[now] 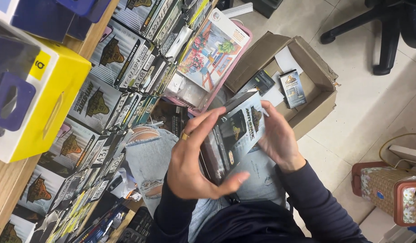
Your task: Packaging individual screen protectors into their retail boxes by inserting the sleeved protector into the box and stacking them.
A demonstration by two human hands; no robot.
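Note:
Both hands hold a small stack of flat silver-and-black packets [237,130] over my lap. My left hand [194,159], with a gold ring on one finger, curls around the stack's near side, thumb underneath. On the far side my right hand [277,139] presses its fingers against the top packet's edge. Just beyond the hands, an open cardboard box [318,96] stands on the floor. Two similar packets [292,87] and a sheet of white paper lie inside it. My knee in torn light jeans [149,155] is under the left hand.
On the left, wooden shelving [5,180] carries rows of several identical packets [97,101], plus a yellow box [50,103]. A pink tray [226,78] holds a colourful pack. A chair base [379,27] stands far right; a woven basket [388,189] sits on the tiled floor.

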